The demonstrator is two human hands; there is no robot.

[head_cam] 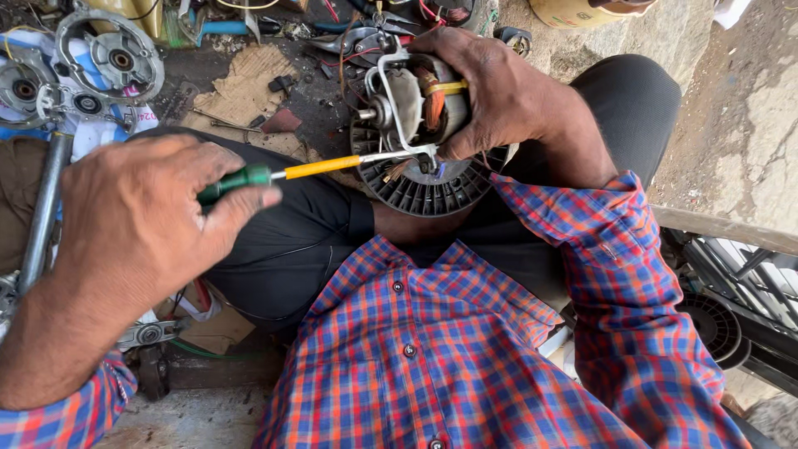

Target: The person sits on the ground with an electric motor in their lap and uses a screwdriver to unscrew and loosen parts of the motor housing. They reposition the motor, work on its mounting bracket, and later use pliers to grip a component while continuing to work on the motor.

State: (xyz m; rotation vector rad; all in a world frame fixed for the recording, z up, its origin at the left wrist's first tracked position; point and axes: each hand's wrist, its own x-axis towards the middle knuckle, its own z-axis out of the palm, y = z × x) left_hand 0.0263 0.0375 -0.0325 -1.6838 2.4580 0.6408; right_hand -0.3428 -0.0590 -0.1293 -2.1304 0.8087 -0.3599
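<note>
My left hand (141, 224) is closed around the green handle of a screwdriver (307, 169) with a yellow sleeve on its shaft. The tip touches the metal bracket of a small electric motor (407, 100) with copper windings. My right hand (499, 91) grips that motor from the right. Below it, a black ribbed round housing (420, 191) rests on my lap over dark trousers.
Round metal motor covers (108, 54) lie at the top left, above a metal pipe (41, 208). Torn cardboard (249, 91), cutters (357, 37) and wires litter the ground ahead. A black fan grille (715, 324) sits at the right on concrete.
</note>
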